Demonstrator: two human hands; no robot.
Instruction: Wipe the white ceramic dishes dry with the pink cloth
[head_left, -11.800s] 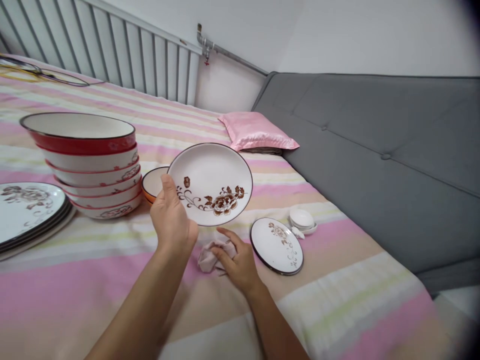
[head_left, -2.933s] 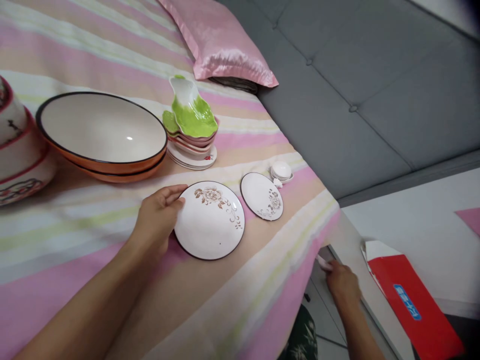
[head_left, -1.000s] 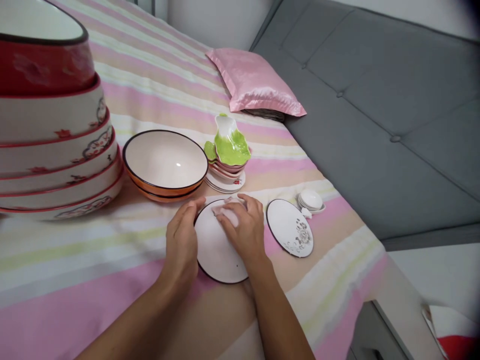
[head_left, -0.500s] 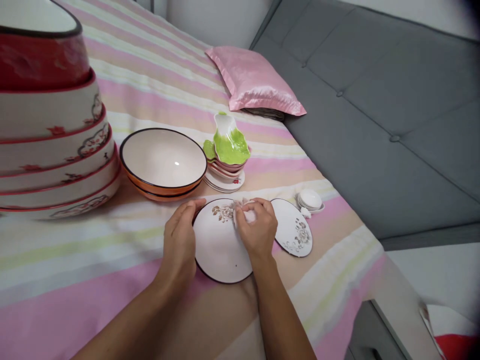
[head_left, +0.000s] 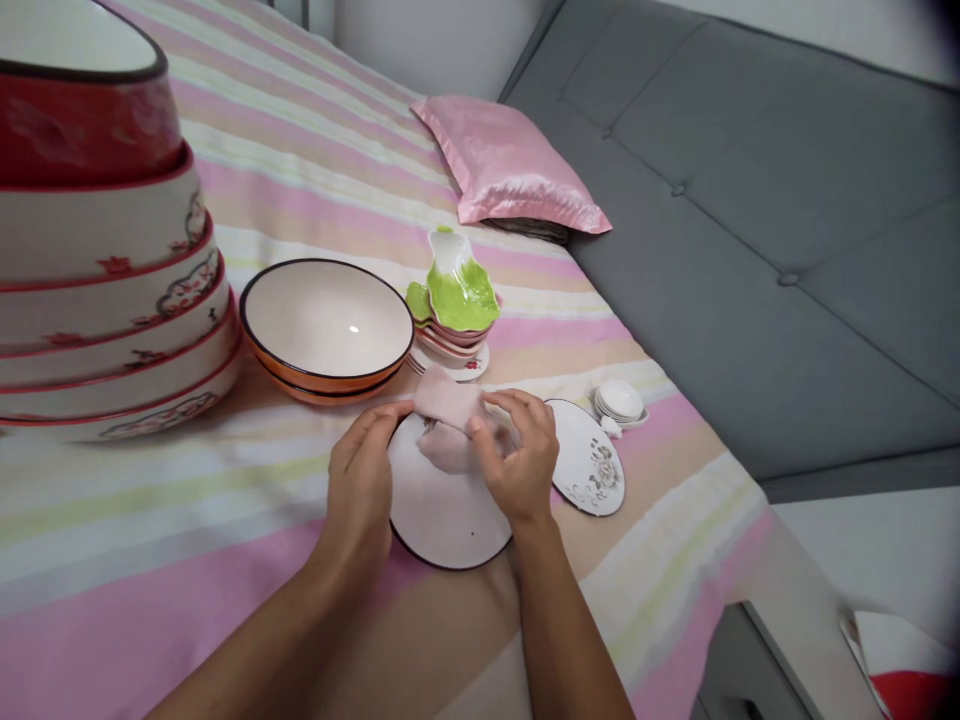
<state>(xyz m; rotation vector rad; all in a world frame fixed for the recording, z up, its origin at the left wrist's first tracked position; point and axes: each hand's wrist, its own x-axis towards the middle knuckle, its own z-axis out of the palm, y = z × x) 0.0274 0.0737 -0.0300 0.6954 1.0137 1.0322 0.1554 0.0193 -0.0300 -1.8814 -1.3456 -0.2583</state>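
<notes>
A round white plate [head_left: 442, 515] with a dark rim lies on the striped bedspread. My left hand [head_left: 362, 480] grips its left edge, fingertips close to a pale pink cloth [head_left: 450, 400]; whether they touch the cloth I cannot tell. Between thumb and fingers, my right hand [head_left: 521, 455] pinches that cloth, which is partly unfolded over the upper part of the plate and covers most of its brown flower print. A second flowered plate [head_left: 589, 460] lies just right of my right hand.
At the left rises a tall stack of red-rimmed bowls [head_left: 97, 320]. Beside it are orange bowls [head_left: 326, 320] and a green leaf-shaped dish [head_left: 461, 290] atop small plates. Small white dishes [head_left: 621, 398] lie near the bed's right edge. A pink pillow [head_left: 517, 165] rests by the grey headboard [head_left: 750, 200].
The cloth, bunched up in my right hand before, is now opened out across the plate's upper part. My right-hand fingers have loosened from a fist into a pinch. The left hand has barely moved.
</notes>
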